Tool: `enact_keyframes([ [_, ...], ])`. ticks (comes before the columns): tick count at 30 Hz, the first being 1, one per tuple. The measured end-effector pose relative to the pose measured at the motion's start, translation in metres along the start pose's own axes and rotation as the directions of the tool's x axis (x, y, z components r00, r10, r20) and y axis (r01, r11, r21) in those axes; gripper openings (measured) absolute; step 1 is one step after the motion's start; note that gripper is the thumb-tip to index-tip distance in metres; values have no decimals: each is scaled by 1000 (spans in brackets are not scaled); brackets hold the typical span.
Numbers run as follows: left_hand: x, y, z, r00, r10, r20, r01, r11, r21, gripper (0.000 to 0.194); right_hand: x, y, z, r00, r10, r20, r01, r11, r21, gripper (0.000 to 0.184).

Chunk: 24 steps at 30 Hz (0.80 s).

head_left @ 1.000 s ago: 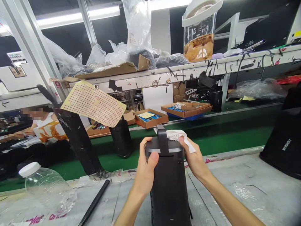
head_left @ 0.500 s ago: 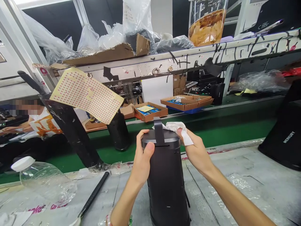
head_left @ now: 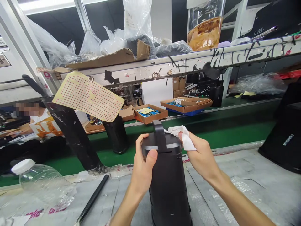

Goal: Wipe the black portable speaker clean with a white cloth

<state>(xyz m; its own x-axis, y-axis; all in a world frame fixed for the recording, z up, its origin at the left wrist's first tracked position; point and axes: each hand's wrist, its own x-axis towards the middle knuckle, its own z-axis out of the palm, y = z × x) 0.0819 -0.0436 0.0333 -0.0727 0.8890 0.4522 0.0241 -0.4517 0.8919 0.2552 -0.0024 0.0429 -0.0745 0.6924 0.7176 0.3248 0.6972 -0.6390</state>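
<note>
The left hand [head_left: 143, 166] was curled firmly around the upper edge of a tall matte-black cylindrical speaker [head_left: 169, 191], its thumb lying over the rim of the dark cap and its fingers wrapped out of sight behind. The right hand [head_left: 202, 158] was nearly closed on a crumpled white cloth [head_left: 185, 137], pressing it against the far side of the cap beside a black upright handle [head_left: 159, 135]. A hold like this, with one hand bracing high on the body, would keep the tall speaker from rocking under the cloth's pressure.

The speaker stood upright in front of the person, above a grey table [head_left: 244, 169] scattered with clear plastic film. A clear plastic bottle with a white cap [head_left: 42, 185] and a thin black rod [head_left: 92, 197] lay to its left.

The bottom edge of the picture cut off the speaker's base, so I could not tell whether it rested on the table. The cloth and right fingers hid part of the rim, and the cloth's folds concealed how the fingertips gripped it.
</note>
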Motion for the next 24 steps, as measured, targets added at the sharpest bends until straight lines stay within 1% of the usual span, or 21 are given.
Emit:
enact_keyframes([
  [3, -7, 3, 4, 997, 59, -57, -54, 995, 86, 58, -2, -1, -2, 999, 33, 17, -34, 996, 87, 35],
  [5, -11, 0, 7, 986, 139, -96, -120, 976, 181, 69, -3, -3, -4, 998, 54, 26, -58, 986, 156, 34],
  [6, -12, -3, 8, 972, 212, -104, -178, 948, 262, 78, -4, -4, -5, 998, 58, 37, -65, 978, 199, 34],
  [7, -13, -7, 8, 946, 309, -98, -256, 898, 359, 86, -5, -5, -5, 996, 66, 55, -78, 964, 253, 35],
  [9, -12, -13, 7, 869, 492, -43, -396, 746, 536, 98, -4, -9, -6, 989, 102, 108, -137, 913, 385, 35],
  [10, -11, -16, 6, 835, 549, -19, -431, 676, 597, 100, -4, -11, -6, 981, 132, 140, -182, 873, 453, 35],
  [11, -9, -18, 5, 814, 581, -6, -444, 628, 639, 101, -2, -12, -6, 972, 163, 171, -228, 831, 507, 35],
  [12, -7, -19, 5, 804, 594, -8, -437, 601, 669, 101, -1, -13, -6, 962, 190, 194, -267, 796, 543, 35],
  [14, -5, -20, 5, 807, 591, -16, -411, 580, 703, 102, 1, -15, -7, 953, 216, 211, -300, 762, 574, 34],
  [19, -8, -15, 14, 813, 582, 24, -378, 496, 782, 101, 2, -16, -8, 960, 215, 179, -279, 783, 556, 33],
  [21, -12, -11, 17, 836, 549, -6, -329, 511, 794, 102, 0, -17, -7, 962, 183, 202, -264, 808, 527, 35],
  [24, -19, -2, 18, 898, 433, -80, -219, 597, 771, 115, -3, -20, -7, 962, 95, 255, -196, 891, 409, 32],
])
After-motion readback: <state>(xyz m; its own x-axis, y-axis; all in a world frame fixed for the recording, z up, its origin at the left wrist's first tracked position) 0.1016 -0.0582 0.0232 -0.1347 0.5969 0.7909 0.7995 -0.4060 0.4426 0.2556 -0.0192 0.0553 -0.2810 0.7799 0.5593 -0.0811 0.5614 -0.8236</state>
